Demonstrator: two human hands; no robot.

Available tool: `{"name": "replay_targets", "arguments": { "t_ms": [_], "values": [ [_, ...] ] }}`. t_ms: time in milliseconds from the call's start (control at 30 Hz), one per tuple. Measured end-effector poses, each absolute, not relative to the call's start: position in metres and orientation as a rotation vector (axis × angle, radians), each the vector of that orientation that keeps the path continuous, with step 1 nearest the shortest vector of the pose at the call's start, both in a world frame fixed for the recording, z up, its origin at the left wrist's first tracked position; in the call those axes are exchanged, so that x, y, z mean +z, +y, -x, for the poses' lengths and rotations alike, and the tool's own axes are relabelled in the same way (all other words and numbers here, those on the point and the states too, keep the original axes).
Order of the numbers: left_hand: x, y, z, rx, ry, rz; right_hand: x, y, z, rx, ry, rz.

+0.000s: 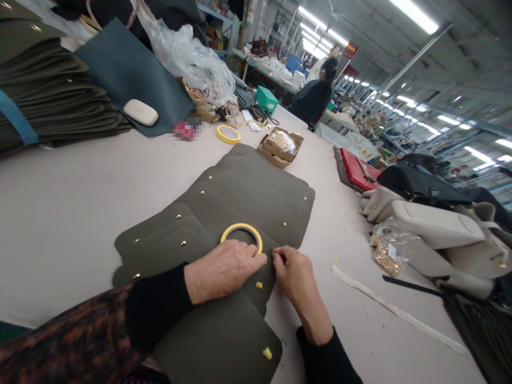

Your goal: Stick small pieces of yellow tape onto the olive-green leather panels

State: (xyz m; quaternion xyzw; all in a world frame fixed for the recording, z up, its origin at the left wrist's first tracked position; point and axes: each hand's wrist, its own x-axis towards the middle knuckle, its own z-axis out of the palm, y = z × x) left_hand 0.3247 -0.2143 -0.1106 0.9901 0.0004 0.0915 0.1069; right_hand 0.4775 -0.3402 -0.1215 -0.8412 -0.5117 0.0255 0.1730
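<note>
My left hand (226, 269) is closed around the near edge of a roll of yellow tape (241, 226), held above dark olive panels. Just to its right, my right hand (294, 272) pinches with thumb and forefinger at the panels' edge; whatever is between those fingertips is too small to make out. The overlapping olive panels (244, 186) spread across the table under both hands, with several small gold studs on them. Two bits of yellow tape, one nearer (268, 353) and one farther (259, 285), stick to the panels close to their right edge.
A second yellow tape roll (228, 134) and a cardboard box of gold studs (281, 144) sit beyond the panels. Stacked olive pieces (52, 90) stand at left. Beige bags (436, 224) and a pale strip (392, 306) lie at right. A person (316, 93) sits farther back.
</note>
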Motion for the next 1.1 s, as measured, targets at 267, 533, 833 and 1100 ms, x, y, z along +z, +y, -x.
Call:
{"name": "replay_targets", "arguments": {
  "t_ms": [267,533,833,1100],
  "values": [
    [-0.096,-0.199,-0.322,0.371,0.064,-2.799,-0.104,-0.347,-0.462,0.509,-1.272,2.348],
    [-0.104,-0.201,-0.322,0.594,-0.069,-2.670,-0.099,-0.357,-0.453,0.275,-1.176,1.874],
    [-0.100,-0.211,-0.325,0.491,-0.009,-2.676,-0.100,-0.351,-0.444,-0.144,-1.533,1.816],
    [-0.096,-0.215,-0.329,0.464,0.102,-2.623,-0.111,-0.350,-0.443,-0.300,-1.455,1.893]
  ]
}}
